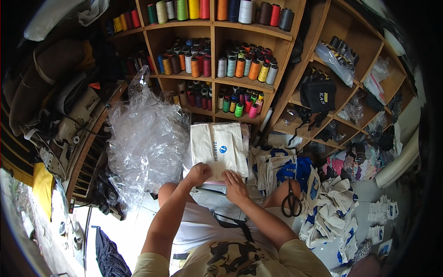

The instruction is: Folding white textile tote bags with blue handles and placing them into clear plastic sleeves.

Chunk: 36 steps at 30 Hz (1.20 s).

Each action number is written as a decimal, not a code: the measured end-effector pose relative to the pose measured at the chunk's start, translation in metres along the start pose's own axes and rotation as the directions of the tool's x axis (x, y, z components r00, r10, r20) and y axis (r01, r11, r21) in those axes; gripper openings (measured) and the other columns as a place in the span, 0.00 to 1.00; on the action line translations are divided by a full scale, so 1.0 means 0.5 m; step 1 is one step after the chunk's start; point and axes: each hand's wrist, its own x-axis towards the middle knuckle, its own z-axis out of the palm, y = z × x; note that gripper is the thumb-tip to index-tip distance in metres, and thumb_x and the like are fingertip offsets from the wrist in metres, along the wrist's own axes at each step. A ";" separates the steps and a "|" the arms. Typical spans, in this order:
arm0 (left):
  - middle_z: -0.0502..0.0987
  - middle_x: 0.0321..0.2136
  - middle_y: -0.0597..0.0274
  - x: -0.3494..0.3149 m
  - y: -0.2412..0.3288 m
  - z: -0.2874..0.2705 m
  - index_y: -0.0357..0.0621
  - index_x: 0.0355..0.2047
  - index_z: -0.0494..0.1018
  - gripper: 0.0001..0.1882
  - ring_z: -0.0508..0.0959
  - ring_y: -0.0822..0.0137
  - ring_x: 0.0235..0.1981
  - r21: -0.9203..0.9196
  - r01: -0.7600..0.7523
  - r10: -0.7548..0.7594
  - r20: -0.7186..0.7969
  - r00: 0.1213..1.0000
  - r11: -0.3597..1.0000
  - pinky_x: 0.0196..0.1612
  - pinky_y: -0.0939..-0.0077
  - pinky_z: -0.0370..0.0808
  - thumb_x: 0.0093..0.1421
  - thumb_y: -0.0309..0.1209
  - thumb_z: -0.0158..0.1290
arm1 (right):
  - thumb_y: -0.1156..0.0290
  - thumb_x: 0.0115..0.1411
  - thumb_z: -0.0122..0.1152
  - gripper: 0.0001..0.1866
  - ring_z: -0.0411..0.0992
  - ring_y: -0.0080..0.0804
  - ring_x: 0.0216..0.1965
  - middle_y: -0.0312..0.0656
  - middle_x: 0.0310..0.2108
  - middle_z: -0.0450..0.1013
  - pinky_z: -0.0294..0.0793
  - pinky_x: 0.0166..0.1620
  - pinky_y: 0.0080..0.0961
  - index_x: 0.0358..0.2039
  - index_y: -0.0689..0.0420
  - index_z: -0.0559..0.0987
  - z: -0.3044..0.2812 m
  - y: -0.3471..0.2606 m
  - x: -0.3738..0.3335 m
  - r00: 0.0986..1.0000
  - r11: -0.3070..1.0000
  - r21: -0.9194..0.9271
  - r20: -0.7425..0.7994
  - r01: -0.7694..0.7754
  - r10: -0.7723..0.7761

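The folded cream bag (219, 150) lay straight ahead, long axis running away from me; my left hand (198, 174) (curled) and right hand (235, 184) (flat) pressed its near edge.

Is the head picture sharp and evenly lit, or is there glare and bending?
Head view: the shelves bend toward the rim; corners go black; the floor at lower left is overexposed white; the plastic sheet shows glare; both hands and the folded bag are fairly sharp.

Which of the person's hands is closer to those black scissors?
The right hand. It rests on the folded cream bag, just left of the scissors on the thigh; the left hand presses the bag farther away.
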 end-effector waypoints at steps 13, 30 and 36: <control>0.74 0.38 0.48 -0.039 -0.030 -0.031 0.40 0.34 0.74 0.14 0.75 0.51 0.42 0.413 -0.035 -0.019 0.126 0.992 0.910 0.45 0.62 0.73 0.54 0.37 0.61 | 0.78 0.50 0.52 0.35 0.54 0.49 0.64 0.52 0.61 0.58 0.47 0.67 0.47 0.62 0.53 0.64 -0.006 -0.017 0.000 0.983 0.995 -0.069 0.166 -0.068 0.079; 0.79 0.27 0.56 -0.095 -0.039 -0.071 0.35 0.34 0.74 0.12 0.80 0.66 0.28 -0.402 0.582 -0.611 0.067 0.789 0.707 0.29 0.73 0.77 0.54 0.31 0.61 | 0.76 0.51 0.52 0.34 0.52 0.48 0.65 0.50 0.61 0.58 0.45 0.67 0.48 0.62 0.53 0.64 -0.012 -0.032 0.006 0.961 0.985 -0.094 0.224 -0.141 0.160; 0.79 0.27 0.60 -0.099 -0.062 -0.053 0.34 0.34 0.74 0.12 0.78 0.72 0.25 -0.410 0.513 -0.573 -0.031 0.819 0.754 0.27 0.77 0.77 0.53 0.28 0.61 | 0.75 0.50 0.54 0.37 0.51 0.46 0.65 0.49 0.62 0.56 0.45 0.67 0.46 0.64 0.53 0.61 -0.005 -0.025 0.003 0.964 0.987 -0.117 0.229 -0.110 0.134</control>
